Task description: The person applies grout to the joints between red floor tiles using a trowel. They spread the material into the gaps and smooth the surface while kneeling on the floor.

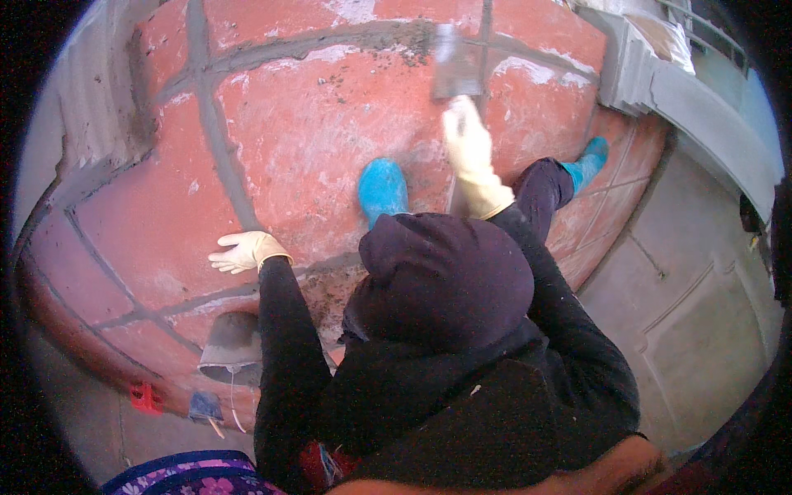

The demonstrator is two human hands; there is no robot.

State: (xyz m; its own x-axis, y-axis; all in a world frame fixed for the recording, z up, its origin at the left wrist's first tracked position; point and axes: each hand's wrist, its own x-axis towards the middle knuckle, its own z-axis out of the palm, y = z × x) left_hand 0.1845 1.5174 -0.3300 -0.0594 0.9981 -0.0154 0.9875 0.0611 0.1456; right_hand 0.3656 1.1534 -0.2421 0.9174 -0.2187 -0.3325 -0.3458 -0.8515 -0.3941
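My right hand (470, 153), in a cream rubber glove, is closed around the handle of a trowel (457, 66). Its flat metal blade points away from me over a mortar joint (396, 37) between red tiles; both blade and hand are smeared by motion. Dark crumbs of mortar lie to the left of the blade. My left hand (244, 252), gloved alike, is open with fingers apart, at the red tile (165, 239) on my left, close to another grey joint. Nothing is in it.
My blue boots (384, 190) stand on the tiles. A grey bucket (229, 346) sits left of my left forearm, near a red plastic piece (147, 398) and a blue-grey tool (206, 407). Grey moulded column bases (107, 99) and a ledge (701, 107) flank the tiled floor.
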